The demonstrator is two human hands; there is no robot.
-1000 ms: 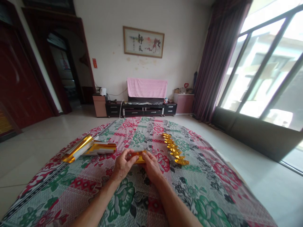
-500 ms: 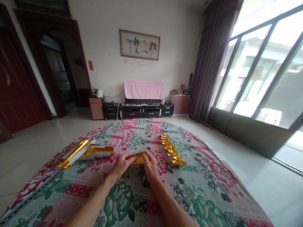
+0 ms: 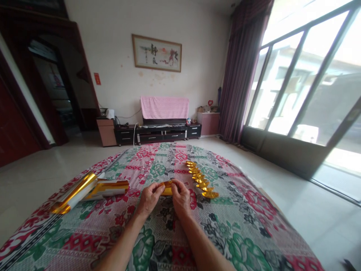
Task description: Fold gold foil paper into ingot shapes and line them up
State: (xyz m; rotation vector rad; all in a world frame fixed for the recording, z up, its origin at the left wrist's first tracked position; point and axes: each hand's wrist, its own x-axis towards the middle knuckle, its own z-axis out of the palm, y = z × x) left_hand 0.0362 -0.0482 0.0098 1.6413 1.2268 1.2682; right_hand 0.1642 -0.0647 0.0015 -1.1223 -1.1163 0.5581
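Observation:
A small folded piece of gold foil paper (image 3: 167, 190) is stretched between my two hands, low over the flowered cloth. My left hand (image 3: 150, 197) pinches its left end between thumb and fingers. At the other end, my right hand (image 3: 181, 195) grips it the same way, and the fingers hide part of the paper. To the right of my hands runs a row of several folded gold paper ingots (image 3: 203, 186). Over on the left lie loosely curled gold foil sheets (image 3: 111, 188) with pale undersides, one roll (image 3: 76, 192) set at a slant.
A flowered cloth (image 3: 248, 250) covers the rounded surface under my hands. Beyond it stands a low black cabinet (image 3: 152, 138) with a pink cloth (image 3: 165, 107) draped above. Large glass panes (image 3: 287, 86) and a dark curtain (image 3: 239, 75) are at the right.
The view has swung slightly to the right. Between my fingers, the gold paper's upper edge now looks folded over, and both thumbs have come closer to it.

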